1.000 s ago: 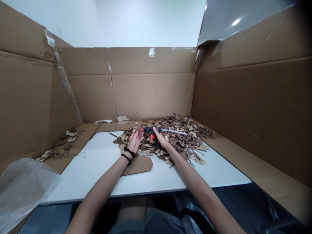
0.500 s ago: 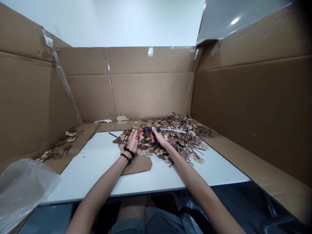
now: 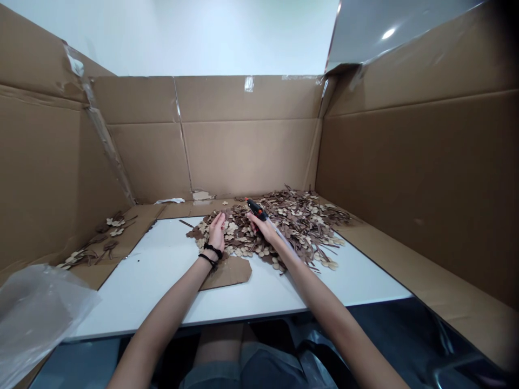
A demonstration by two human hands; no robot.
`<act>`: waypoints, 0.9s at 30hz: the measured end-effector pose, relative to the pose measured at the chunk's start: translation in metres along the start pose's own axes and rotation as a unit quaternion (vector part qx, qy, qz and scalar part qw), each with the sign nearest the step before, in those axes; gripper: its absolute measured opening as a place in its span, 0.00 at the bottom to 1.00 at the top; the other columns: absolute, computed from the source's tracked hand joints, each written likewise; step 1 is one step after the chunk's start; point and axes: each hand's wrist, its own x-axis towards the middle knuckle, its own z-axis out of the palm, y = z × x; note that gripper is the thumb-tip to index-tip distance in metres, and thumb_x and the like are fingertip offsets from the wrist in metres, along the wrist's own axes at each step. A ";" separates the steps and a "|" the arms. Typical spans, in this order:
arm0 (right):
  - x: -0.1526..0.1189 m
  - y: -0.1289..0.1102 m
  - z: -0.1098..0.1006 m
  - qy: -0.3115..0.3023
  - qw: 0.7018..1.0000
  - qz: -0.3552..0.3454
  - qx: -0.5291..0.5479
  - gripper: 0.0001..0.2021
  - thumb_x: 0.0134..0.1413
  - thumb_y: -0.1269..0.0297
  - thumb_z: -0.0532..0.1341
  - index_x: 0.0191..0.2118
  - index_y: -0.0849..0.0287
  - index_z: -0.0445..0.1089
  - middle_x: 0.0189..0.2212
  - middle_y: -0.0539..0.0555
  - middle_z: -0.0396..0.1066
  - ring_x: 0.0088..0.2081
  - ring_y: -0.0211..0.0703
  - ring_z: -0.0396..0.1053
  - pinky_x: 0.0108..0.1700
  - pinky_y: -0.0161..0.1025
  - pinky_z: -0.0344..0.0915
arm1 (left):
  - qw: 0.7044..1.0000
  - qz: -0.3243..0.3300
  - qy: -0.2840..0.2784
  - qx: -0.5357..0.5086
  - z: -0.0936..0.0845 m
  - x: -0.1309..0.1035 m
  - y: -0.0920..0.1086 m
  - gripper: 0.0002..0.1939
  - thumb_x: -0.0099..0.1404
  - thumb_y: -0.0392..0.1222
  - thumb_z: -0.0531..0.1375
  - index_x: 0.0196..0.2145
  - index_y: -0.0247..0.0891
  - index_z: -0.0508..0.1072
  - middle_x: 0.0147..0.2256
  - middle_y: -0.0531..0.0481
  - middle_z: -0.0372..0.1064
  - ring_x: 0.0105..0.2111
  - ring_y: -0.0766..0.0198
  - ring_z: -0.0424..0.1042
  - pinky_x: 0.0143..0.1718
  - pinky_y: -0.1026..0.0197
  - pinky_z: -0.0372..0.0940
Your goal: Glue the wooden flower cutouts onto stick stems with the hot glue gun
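My right hand (image 3: 263,226) is wrapped round the handle of a black and orange hot glue gun (image 3: 257,208). Its orange-tipped nozzle points up and to the left, and a long pale glue stick (image 3: 284,238) trails from its back end over my forearm. Left of it, my left hand (image 3: 217,231) has its fingers drawn together; whatever they hold is too small to make out. Both hands are over a heap of brown and cream flower-shaped cutouts (image 3: 300,216) mixed with thin brown strips. Below my left hand, a flat piece of cardboard (image 3: 229,274) lies on the white board.
Tall cardboard walls (image 3: 251,146) stand at the back and both sides of the white tabletop (image 3: 154,275). More cutouts with stems (image 3: 109,246) lie on cardboard at the left. A clear plastic bag (image 3: 36,313) hangs over the near left corner.
The glue gun has swung from lying level, nozzle toward my left hand, to pointing up and away from it. The hands are slightly farther apart.
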 end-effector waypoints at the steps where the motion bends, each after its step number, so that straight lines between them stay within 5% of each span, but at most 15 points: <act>1: 0.000 -0.002 0.000 0.004 1.000 0.000 0.009 0.19 0.47 0.42 0.61 0.26 0.55 0.69 0.18 0.48 0.64 0.20 0.38 0.55 0.25 0.38 0.54 | 1.000 -0.006 -0.012 0.001 0.000 -0.001 0.000 0.10 0.56 0.40 0.66 0.37 0.39 0.75 0.34 0.53 0.73 0.33 0.71 0.70 0.37 0.68 0.61; 6: 0.003 0.001 0.002 -0.008 1.000 -0.005 0.017 0.21 0.46 0.46 0.62 0.40 0.56 0.73 0.26 0.48 0.69 0.23 0.37 0.57 0.27 0.37 0.56 | 0.995 -0.028 -0.072 0.065 0.004 -0.007 -0.007 0.12 0.52 0.43 0.68 0.34 0.36 0.74 0.31 0.52 0.73 0.30 0.69 0.69 0.35 0.66 0.60; 16: 0.015 0.019 -0.006 -0.002 1.000 0.013 -0.001 0.16 0.46 0.47 0.63 0.25 0.55 0.68 0.17 0.46 0.62 0.27 0.42 0.62 0.37 0.41 0.63 | 0.978 -0.017 -0.132 0.160 0.010 -0.017 -0.005 0.10 0.52 0.44 0.68 0.29 0.36 0.75 0.30 0.49 0.74 0.32 0.62 0.71 0.37 0.63 0.60; 22: 0.013 0.016 -0.003 -0.002 0.999 0.021 0.048 0.16 0.44 0.48 0.64 0.26 0.56 0.67 0.19 0.46 0.63 0.23 0.38 0.59 0.30 0.37 0.61 | 0.968 -0.010 -0.133 0.212 0.013 -0.017 0.004 0.08 0.54 0.43 0.67 0.27 0.35 0.76 0.27 0.49 0.73 0.28 0.63 0.68 0.35 0.62 0.58; 27: 0.017 0.005 -0.008 0.119 0.971 -0.002 0.207 0.16 0.40 0.51 0.66 0.27 0.55 0.62 0.18 0.44 0.58 0.19 0.33 0.51 0.21 0.34 0.53 | 0.932 0.082 -0.119 0.333 0.000 -0.004 0.015 0.11 0.60 0.41 0.61 0.20 0.40 0.74 0.24 0.49 0.69 0.29 0.60 0.66 0.38 0.62 0.57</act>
